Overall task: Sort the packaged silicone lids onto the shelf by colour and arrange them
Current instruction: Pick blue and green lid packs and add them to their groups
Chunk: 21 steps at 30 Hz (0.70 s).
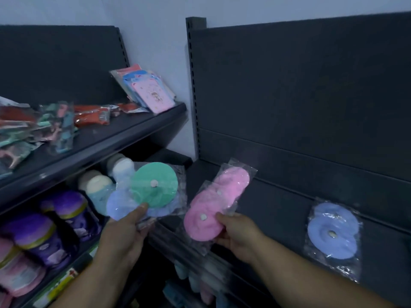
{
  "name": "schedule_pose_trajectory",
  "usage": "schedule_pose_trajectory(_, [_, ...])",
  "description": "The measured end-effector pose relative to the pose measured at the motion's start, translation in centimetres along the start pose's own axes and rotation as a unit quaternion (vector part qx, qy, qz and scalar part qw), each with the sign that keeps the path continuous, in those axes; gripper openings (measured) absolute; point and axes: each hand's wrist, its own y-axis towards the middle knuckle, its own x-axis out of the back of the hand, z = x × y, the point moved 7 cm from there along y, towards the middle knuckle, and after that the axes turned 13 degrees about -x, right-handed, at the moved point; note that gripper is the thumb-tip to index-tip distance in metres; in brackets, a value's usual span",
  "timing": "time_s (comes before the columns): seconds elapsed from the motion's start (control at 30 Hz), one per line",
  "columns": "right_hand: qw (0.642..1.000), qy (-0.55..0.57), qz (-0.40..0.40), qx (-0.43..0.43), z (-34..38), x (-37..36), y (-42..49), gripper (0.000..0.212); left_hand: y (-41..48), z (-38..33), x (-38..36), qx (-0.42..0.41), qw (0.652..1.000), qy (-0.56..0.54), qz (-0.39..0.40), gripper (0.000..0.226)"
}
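Note:
My left hand (pixel 124 232) grips a fan of packaged lids: a green lid (pixel 153 185) on top, with blue lids (pixel 121 204) under it. My right hand (pixel 238 234) holds pink packaged lids (pixel 211 207), tilted up toward the dark shelf (pixel 278 207). On that shelf to the right lies a stack of blue packaged lids (pixel 332 232) in clear wrap. Both hands hover over the shelf's front left corner.
The left shelving unit (pixel 124 138) carries orange and teal packets (pixel 91 116) and pink and blue cards (pixel 151 92) on top, with purple and pastel jars (pixel 66 210) below. A dark back panel (pixel 300 96) rises behind the right shelf.

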Motion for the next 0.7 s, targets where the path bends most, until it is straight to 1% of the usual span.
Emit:
schedule_pose_trajectory(0.07, [0.999,0.005,-0.031,0.014,0.4,-1.7,1.4,0.017,1.8,-0.2,0.6,0.014,1.0,0.002,0.026,0.036])
schedule_pose_trajectory(0.1, [0.998,-0.003,-0.058,0.03,0.6,-2.2,1.9,0.021,2.8,-0.3,1.0,0.019,0.999,0.001,0.036,0.036])
schedule_pose_trajectory(0.13, [0.993,-0.036,-0.102,0.056,0.9,-2.4,2.2,0.025,3.7,-0.5,1.2,0.024,0.999,0.0,0.048,0.036])
schedule_pose_trajectory(0.17, [0.979,-0.09,-0.162,0.083,1.3,-2.3,2.2,0.031,4.4,-0.6,1.5,0.03,0.998,0.0,0.06,0.037])
schedule_pose_trajectory(0.2, [0.957,-0.154,-0.222,0.106,1.6,-2.2,1.9,0.038,5.1,-0.7,1.6,0.035,0.997,0.0,0.072,0.037])
schedule_pose_trajectory(0.27, [0.903,-0.26,-0.307,0.149,1.9,-2.3,0.6,0.056,6.2,-0.6,1.6,0.043,0.994,-0.004,0.099,0.035])
schedule_pose_trajectory(0.3, [0.868,-0.315,-0.343,0.172,2.0,-2.6,-0.1,0.067,6.6,-0.6,1.6,0.048,0.993,-0.008,0.11,0.034])
schedule_pose_trajectory(0.33, [0.823,-0.379,-0.373,0.201,2.1,-3.3,-0.9,0.078,7.0,-0.4,1.6,0.054,0.992,-0.012,0.118,0.034])
schedule_pose_trajectory(0.37, [0.769,-0.452,-0.39,0.228,2.2,-4.3,-1.4,0.087,7.2,-0.2,1.5,0.06,0.99,-0.017,0.123,0.034])
schedule_pose_trajectory(0.4, [0.722,-0.517,-0.386,0.25,2.1,-5.4,-1.4,0.09,7.5,0.0,1.4,0.065,0.99,-0.021,0.127,0.035])
schedule_pose_trajectory(0.43, [0.69,-0.57,-0.365,0.258,1.9,-6.4,-1.1,0.088,7.7,0.2,1.2,0.07,0.989,-0.024,0.129,0.037])
schedule_pose_trajectory(0.47, [0.675,-0.606,-0.341,0.248,1.6,-7.0,-0.4,0.083,7.8,0.4,1.1,0.074,0.988,-0.025,0.13,0.038])
schedule_pose_trajectory(0.53, [0.672,-0.64,-0.314,0.2,1.1,-7.0,1.2,0.074,8.1,0.7,0.8,0.082,0.987,-0.022,0.135,0.039])
schedule_pose_trajectory(0.6, [0.676,-0.646,-0.313,0.168,1.1,-6.5,2.3,0.071,8.2,1.0,0.6,0.09,0.985,-0.016,0.143,0.038])
schedule_pose_trajectory(0.7, [0.667,-0.654,-0.317,0.162,1.3,-6.3,2.9,0.072,8.3,1.1,0.2,0.095,0.984,-0.006,0.15,0.035])
